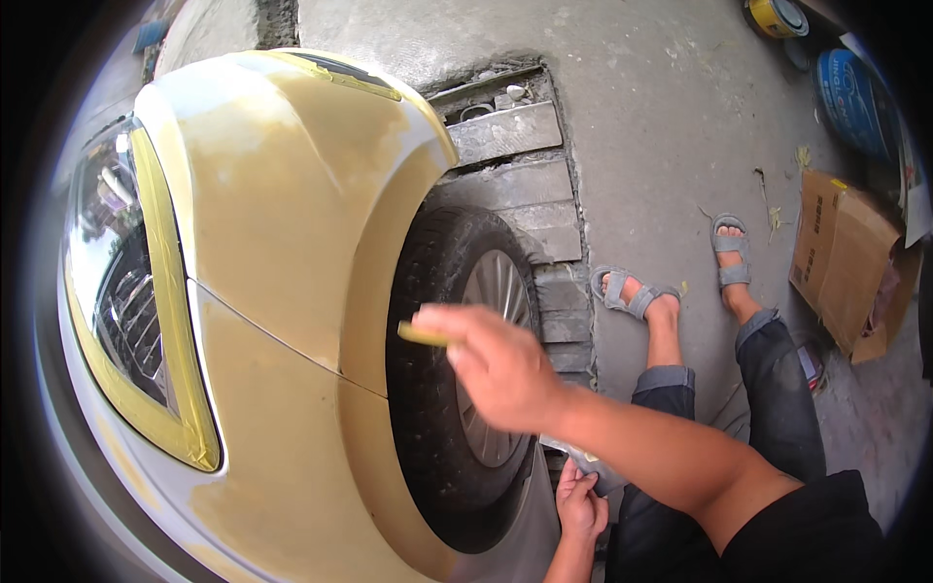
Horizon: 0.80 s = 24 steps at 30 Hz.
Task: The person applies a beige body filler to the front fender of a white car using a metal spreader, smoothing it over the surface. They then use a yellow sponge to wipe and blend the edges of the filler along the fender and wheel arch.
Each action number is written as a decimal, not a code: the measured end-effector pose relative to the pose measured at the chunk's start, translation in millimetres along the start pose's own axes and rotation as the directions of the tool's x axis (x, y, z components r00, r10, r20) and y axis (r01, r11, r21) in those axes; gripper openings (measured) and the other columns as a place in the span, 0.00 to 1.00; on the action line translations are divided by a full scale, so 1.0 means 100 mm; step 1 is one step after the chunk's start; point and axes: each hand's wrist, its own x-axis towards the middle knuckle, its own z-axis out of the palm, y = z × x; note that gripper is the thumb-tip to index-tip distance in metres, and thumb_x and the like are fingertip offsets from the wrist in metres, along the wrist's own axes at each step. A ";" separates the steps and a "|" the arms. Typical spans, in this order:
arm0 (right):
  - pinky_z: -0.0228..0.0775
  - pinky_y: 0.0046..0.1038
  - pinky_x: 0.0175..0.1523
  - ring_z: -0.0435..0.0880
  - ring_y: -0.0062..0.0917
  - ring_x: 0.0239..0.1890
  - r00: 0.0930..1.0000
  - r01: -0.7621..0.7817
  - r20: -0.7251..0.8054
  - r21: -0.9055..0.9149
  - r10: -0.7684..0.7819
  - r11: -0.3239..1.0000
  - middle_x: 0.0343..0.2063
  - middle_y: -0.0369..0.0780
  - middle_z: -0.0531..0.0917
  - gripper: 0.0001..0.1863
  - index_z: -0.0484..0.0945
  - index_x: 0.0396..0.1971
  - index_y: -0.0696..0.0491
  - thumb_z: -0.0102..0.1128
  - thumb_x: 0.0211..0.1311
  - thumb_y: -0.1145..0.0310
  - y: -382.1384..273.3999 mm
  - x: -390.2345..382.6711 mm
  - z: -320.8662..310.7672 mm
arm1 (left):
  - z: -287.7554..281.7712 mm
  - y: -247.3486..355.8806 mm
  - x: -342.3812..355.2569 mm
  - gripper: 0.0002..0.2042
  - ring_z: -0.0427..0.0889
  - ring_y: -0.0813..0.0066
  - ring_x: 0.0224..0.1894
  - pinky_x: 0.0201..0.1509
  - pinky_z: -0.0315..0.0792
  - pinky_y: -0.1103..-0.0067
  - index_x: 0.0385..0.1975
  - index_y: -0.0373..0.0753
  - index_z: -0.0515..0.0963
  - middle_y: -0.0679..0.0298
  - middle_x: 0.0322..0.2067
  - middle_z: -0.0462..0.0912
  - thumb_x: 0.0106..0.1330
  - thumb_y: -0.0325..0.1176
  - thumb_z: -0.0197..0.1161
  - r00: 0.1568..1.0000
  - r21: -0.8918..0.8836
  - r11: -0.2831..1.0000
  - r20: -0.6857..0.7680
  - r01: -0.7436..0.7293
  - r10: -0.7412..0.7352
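Note:
A car body panel (262, 185) coated in patchy yellow and pale primer fills the left, with yellow masking tape (160, 243) round its lamp (121, 291). My right hand (486, 364), blurred, is held in front of the tire (432, 248) and wheel, gripping a thin yellow piece (418, 332) near the wheel-arch edge. Lower down, beside the wheel, my left hand (581, 505) grips a grey flat item (603, 471), which is partly hidden by my right forearm.
Worn slats (505, 136) bridge a recess under the car, beside the concrete floor (641, 136). My sandalled feet (637, 296) are on the right, near an open cardboard box (836, 257). A blue bucket (855, 107) and a yellow can (773, 17) stand at upper right.

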 end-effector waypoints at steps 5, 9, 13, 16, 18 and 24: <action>0.71 0.33 0.60 0.80 0.37 0.55 0.992 -0.041 -0.117 0.071 0.049 0.997 0.51 0.48 0.80 0.21 0.69 0.57 0.59 0.48 0.63 0.82 0.12 0.39 0.07 | 0.19 0.12 -0.03 0.28 0.72 0.63 0.61 0.67 0.63 0.69 0.62 0.28 0.64 0.53 0.59 0.73 0.58 0.15 0.49 0.998 -0.006 0.999 -0.050 0.044 -0.044; 0.72 0.34 0.56 0.81 0.39 0.51 0.996 0.039 -0.084 -0.046 -0.042 0.998 0.47 0.48 0.81 0.20 0.71 0.54 0.59 0.48 0.62 0.84 -0.02 0.24 0.13 | 0.01 0.03 -0.03 0.26 0.72 0.66 0.60 0.65 0.64 0.72 0.60 0.27 0.66 0.53 0.59 0.73 0.57 0.14 0.49 1.000 -0.010 1.000 0.007 -0.005 0.005; 0.75 0.35 0.51 0.81 0.42 0.47 0.984 0.178 0.004 0.018 -0.178 0.984 0.45 0.48 0.80 0.27 0.72 0.55 0.60 0.50 0.53 0.90 -0.19 -0.09 0.23 | -0.16 -0.08 -0.01 0.19 0.76 0.67 0.55 0.58 0.70 0.74 0.54 0.31 0.71 0.55 0.54 0.77 0.61 0.18 0.52 1.000 -0.054 0.998 -0.006 0.030 -0.031; 0.76 0.34 0.48 0.81 0.43 0.45 0.979 0.197 0.046 0.020 -0.198 0.980 0.41 0.49 0.81 0.24 0.72 0.55 0.60 0.51 0.55 0.87 -0.25 -0.25 0.20 | -0.12 -0.11 -0.03 0.13 0.80 0.63 0.51 0.55 0.74 0.70 0.50 0.32 0.73 0.56 0.47 0.80 0.66 0.24 0.55 0.999 -0.018 1.000 -0.047 0.024 -0.025; 0.76 0.34 0.48 0.81 0.42 0.45 0.979 0.195 0.053 0.027 -0.196 0.981 0.42 0.48 0.81 0.25 0.72 0.55 0.60 0.51 0.55 0.87 -0.27 -0.30 0.11 | -0.04 -0.09 -0.04 0.14 0.79 0.63 0.52 0.57 0.73 0.70 0.50 0.33 0.74 0.57 0.46 0.81 0.64 0.22 0.54 1.000 -0.015 1.000 -0.017 0.011 -0.012; 0.73 0.34 0.56 0.81 0.39 0.50 0.996 -0.039 0.080 -0.030 0.041 0.999 0.47 0.46 0.82 0.24 0.69 0.58 0.58 0.51 0.60 0.84 -0.26 -0.30 -0.43 | 0.23 0.01 -0.08 0.27 0.74 0.66 0.59 0.64 0.67 0.71 0.61 0.29 0.66 0.54 0.57 0.75 0.58 0.13 0.48 0.999 -0.048 0.998 -0.023 0.028 -0.029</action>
